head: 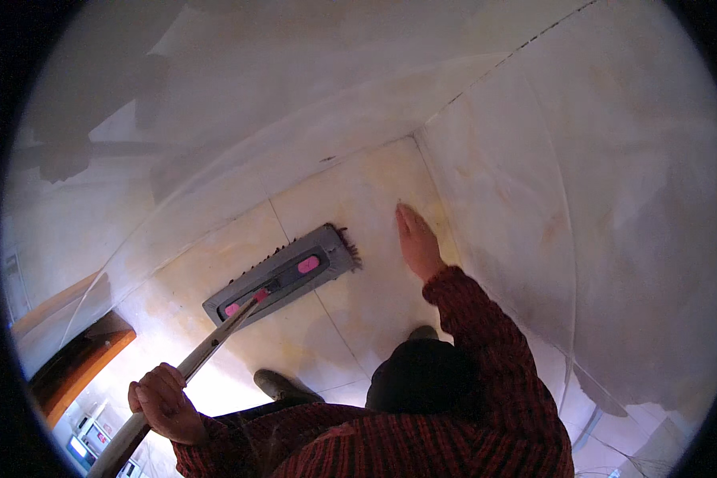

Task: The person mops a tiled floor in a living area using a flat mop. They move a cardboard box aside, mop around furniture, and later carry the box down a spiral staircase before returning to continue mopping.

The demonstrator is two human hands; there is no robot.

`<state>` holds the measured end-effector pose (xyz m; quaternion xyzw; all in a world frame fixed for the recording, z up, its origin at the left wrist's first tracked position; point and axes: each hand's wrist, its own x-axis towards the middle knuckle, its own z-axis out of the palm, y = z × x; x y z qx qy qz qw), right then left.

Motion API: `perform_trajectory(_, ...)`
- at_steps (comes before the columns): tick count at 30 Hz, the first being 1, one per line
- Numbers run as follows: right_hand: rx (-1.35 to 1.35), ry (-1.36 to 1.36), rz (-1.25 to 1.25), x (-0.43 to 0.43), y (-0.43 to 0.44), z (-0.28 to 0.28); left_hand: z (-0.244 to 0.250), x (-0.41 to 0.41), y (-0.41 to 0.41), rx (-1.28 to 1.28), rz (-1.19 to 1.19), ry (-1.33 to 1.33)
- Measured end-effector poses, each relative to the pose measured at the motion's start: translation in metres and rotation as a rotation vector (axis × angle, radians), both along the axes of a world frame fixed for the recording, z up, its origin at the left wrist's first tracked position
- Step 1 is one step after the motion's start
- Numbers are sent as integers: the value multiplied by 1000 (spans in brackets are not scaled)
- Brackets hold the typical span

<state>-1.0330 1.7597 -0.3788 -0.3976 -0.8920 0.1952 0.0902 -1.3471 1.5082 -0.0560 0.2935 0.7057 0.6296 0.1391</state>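
Note:
My left hand (165,401) is wrapped around the worn pole (218,339) of a flat mop. The grey rectangular mop head (287,272) lies on the pale tiled floor (370,179). Pink parts show on its top, and dark fringe sticks out along its far side and right end. To the right of the mop head, my right hand (419,240) reaches forward over the floor near the right wall, apart from the mop. Its fingers lie close together; whether something small is pinched at their tips I cannot tell.
Pale walls (502,197) meet in a corner ahead, with a dark crack running up the seam. A brown wooden edge (89,370) stands at the left. My shoes (284,385) are on the tiles behind the mop head. Thin wires (633,460) show at the lower right.

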Motion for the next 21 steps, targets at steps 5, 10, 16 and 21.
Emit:
perform_trajectory(5,91,-155,27,-14,16,7,-7,-9,-14,39,20,-35)
perform_trajectory(10,-297,69,-213,-11,4,15,-3,-9,-14,123,74,-126)
perform_trajectory(16,-274,90,-226,-5,-2,-4,-10,-22,-26,162,-25,-74)
perform_trajectory(21,-239,36,-211,-20,16,2,-10,-21,-19,147,-5,-54)
